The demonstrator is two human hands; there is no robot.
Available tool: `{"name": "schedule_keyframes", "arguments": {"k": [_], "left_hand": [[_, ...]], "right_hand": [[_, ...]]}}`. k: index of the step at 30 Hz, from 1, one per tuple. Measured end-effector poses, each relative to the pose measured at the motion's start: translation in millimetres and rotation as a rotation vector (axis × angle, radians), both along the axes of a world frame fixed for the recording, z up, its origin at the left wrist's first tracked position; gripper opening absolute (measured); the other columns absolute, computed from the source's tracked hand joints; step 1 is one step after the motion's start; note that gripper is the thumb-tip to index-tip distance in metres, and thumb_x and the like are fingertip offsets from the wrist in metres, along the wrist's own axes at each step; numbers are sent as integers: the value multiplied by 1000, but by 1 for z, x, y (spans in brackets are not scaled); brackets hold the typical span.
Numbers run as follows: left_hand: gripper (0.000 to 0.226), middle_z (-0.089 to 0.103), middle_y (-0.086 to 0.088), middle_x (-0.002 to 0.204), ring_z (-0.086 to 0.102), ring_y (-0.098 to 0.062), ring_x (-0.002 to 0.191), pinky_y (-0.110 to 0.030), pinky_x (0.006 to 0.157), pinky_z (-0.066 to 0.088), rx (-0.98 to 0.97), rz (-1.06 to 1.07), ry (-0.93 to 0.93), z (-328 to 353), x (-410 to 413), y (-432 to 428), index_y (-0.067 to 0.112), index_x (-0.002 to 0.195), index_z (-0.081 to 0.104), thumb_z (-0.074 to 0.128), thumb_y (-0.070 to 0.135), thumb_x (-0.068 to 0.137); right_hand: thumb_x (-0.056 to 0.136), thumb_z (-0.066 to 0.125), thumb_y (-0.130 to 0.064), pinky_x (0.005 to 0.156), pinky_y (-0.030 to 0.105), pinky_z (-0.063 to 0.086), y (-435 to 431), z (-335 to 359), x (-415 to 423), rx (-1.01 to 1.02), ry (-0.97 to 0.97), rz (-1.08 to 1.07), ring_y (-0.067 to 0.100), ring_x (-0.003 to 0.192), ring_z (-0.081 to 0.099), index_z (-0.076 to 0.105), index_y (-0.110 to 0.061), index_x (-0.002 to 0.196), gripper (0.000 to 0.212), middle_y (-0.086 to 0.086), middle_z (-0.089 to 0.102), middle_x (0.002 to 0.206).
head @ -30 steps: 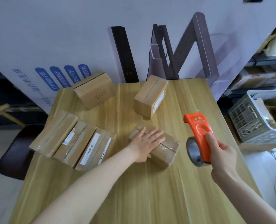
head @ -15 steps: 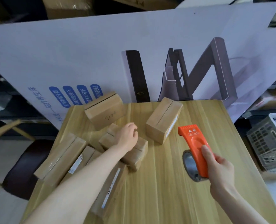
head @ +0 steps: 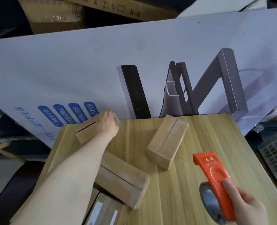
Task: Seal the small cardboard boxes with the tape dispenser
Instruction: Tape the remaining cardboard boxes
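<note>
Left hand [head: 107,123] on far box [head: 87,132], fingers curled over its end, likely to fetch it. Right hand [head: 245,207] grips dispenser [head: 214,174], held aside, ready.

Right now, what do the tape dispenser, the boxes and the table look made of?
Tape dispenser: looks like moulded plastic, glossy orange, judging by its sheen and raised logo.
Small cardboard boxes: matte brown card, with folded flaps meeting at a seam.
Table: pale wood grain, smooth with a slight sheen; possibly laminate rather than solid wood, cannot tell.
</note>
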State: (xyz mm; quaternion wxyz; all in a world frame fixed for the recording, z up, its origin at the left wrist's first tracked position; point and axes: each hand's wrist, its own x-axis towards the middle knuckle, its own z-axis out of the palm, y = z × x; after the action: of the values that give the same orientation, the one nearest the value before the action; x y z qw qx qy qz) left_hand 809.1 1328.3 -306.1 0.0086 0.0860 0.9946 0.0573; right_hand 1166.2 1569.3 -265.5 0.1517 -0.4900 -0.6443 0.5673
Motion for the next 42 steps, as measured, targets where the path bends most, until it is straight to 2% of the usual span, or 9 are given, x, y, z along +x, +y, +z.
{"name": "schedule_keyframes", "arguments": {"k": [5, 9, 13, 18, 22, 28, 35, 39, 42], "left_hand": [[111, -7, -9, 161, -6, -27, 148, -59, 115, 10, -199, 119, -251, -18, -35, -52, 12, 152, -6, 61, 62, 80], [111, -22, -11, 158, -17, -35, 144, -66, 111, 2, -253, 38, -309, -44, -42, -76, 28, 152, -8, 67, 58, 75], [111, -10, -13, 158, -11, -39, 145, -67, 109, 1, -181, 3, -300, -49, -55, -88, 37, 147, 0, 74, 59, 66], [120, -5, -13, 158, -4, -38, 145, -66, 110, 0, -188, -10, -237, -56, -54, -88, 37, 147, -15, 67, 69, 67], [120, -7, -15, 159, -6, -38, 145, -66, 112, 1, -193, -41, -168, -58, -40, -85, 37, 146, -22, 68, 64, 71], [120, 11, -17, 155, 9, -40, 143, -68, 110, 13, -196, -53, 15, -58, 5, -88, 36, 149, -9, 76, 59, 67], [119, 25, -17, 148, 26, -43, 135, -68, 107, 15, -5, -40, 298, 33, 27, -76, 37, 148, 13, 84, 58, 55], [116, 31, -12, 141, 32, -39, 128, -63, 107, 21, 173, -191, 372, 103, 77, -43, 38, 145, 20, 83, 61, 50], [117, 34, -8, 140, 33, -35, 125, -57, 107, 24, 176, -350, 331, 133, 146, -17, 38, 146, 21, 79, 67, 49]], "right_hand": [[85, 70, -38, 51, 31, 38, -16, 3, -30, -1, -39, 94, 28, 54, 61, 71, -3, 62, 41, 7, 63, 43], [85, 72, -31, 50, 28, 38, -31, -4, -63, 15, -21, 133, 19, 52, 57, 67, -14, 57, 33, -2, 62, 42], [83, 73, -33, 44, 23, 47, -46, -20, -88, -12, 30, 156, 20, 54, 58, 69, -15, 61, 29, -4, 65, 45], [85, 69, -39, 33, 20, 42, -65, -27, -101, -81, 78, 166, 11, 36, 56, 71, -4, 69, 39, 7, 64, 46], [87, 68, -38, 33, 19, 39, -73, -21, -108, -90, 102, 160, 11, 34, 54, 68, -1, 68, 41, 7, 61, 44], [86, 69, -39, 34, 16, 38, -75, -3, -104, -93, 140, 150, 8, 35, 54, 64, -10, 58, 40, 0, 59, 42], [84, 71, -41, 38, 14, 38, -56, 25, -89, -51, 193, 151, 3, 39, 53, 63, -13, 60, 38, -9, 58, 44], [83, 71, -43, 41, 16, 40, -36, 44, -69, -4, 227, 127, 6, 44, 53, 63, -9, 62, 41, -6, 58, 50], [82, 70, -44, 45, 21, 37, -11, 61, -42, 57, 265, 98, 11, 49, 48, 62, -6, 67, 42, 1, 52, 54]]}}
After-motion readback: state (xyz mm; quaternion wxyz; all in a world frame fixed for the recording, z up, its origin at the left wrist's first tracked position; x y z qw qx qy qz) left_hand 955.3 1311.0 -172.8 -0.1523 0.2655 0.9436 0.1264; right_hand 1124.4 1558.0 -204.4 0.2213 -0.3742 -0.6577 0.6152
